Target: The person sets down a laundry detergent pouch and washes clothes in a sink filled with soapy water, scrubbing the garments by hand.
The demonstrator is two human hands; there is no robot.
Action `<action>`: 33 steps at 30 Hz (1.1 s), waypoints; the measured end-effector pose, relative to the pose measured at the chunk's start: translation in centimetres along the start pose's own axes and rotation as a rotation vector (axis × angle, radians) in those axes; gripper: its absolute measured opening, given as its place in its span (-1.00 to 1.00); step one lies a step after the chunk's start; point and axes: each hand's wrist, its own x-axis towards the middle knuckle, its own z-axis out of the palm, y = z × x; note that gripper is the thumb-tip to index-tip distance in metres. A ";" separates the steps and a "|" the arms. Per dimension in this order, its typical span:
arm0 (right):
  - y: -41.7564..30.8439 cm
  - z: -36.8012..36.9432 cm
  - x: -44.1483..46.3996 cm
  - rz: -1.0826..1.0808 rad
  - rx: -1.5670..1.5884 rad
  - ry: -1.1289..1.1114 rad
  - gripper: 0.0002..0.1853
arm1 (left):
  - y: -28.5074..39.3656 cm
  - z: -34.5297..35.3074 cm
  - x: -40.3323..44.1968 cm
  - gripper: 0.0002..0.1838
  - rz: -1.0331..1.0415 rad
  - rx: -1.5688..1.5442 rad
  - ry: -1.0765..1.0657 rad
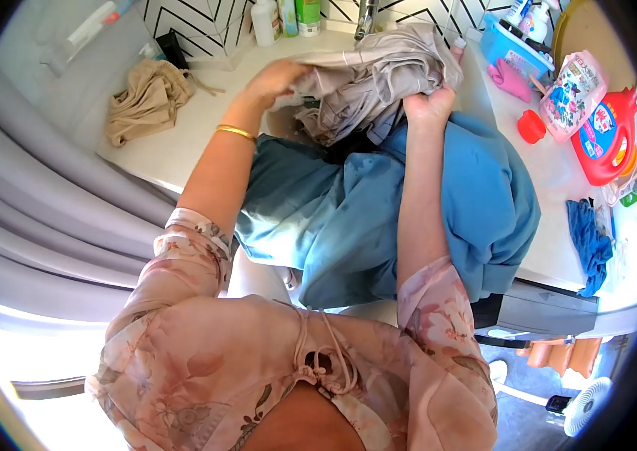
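Observation:
A bunched grey-beige garment (401, 64) with thin stripes is held up over the sink, below the faucet (366, 19). My left hand (279, 80) is closed on its left end, fingers partly hidden by the cloth. On the right side, my right hand (431, 104) grips a fold of the same garment. Large blue fabric (356, 203) with damp-looking patches hangs over the counter's front edge, beneath my forearms. Something dark lies in the basin between the two cloths; I cannot make out what it is.
A beige cloth (149, 98) lies on the counter at left. Bottles (266, 22) stand along the tiled wall. At right are a blue basket (514, 46), a pink pouch (572, 94), a red detergent jug (608, 139), a red cap (531, 127) and a dark blue cloth (589, 244).

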 end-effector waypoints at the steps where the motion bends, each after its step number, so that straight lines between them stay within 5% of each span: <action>1: 0.1 0.3 -0.3 -0.029 -0.015 0.058 -0.68 | 0.6 -1.1 0.4 -0.63 0.026 -0.229 -0.015; 5: 1.3 1.4 -1.7 0.035 -0.023 -0.022 -0.60 | 6.9 -2.5 -2.0 -0.64 0.089 -0.959 -0.083; 8: 2.0 0.2 -1.3 0.206 -0.256 0.145 -0.61 | 8.4 -3.1 -1.1 -0.67 0.209 -1.197 -0.356; 10: 2.0 -7.7 2.5 0.301 -0.709 0.157 -0.64 | 9.9 -1.6 -2.7 -0.69 0.239 -1.071 -0.227; 15: 1.8 -2.3 0.4 -0.359 -1.614 -0.012 -0.54 | 7.3 1.1 -1.7 -0.70 0.041 -0.669 -0.185; 18: 2.3 2.9 -3.1 0.107 -1.115 -0.175 -0.58 | 6.6 3.5 -1.8 -0.66 -0.032 -0.620 -0.229; 20: 3.5 0.8 -2.0 -0.319 -1.427 -0.456 -0.62 | 6.8 4.8 -2.3 -0.64 -0.064 -0.614 -0.230; 24: 2.3 0.3 -1.4 0.049 -1.110 -0.008 -0.79 | 4.6 5.5 -0.7 -0.54 0.005 -0.576 -0.306; 26: 1.7 0.5 -1.2 0.168 -0.786 0.014 -0.84 | 2.6 6.4 -0.1 -0.49 0.198 -0.593 -0.404; 30: 1.7 2.6 -2.3 0.315 -0.569 0.129 -0.80 | 0.7 7.8 -0.7 -0.41 0.013 -0.625 -0.516; 33: 2.6 3.9 -2.9 0.386 -0.398 0.165 -0.77 | 0.0 7.9 -0.9 -0.44 0.112 -0.664 -0.527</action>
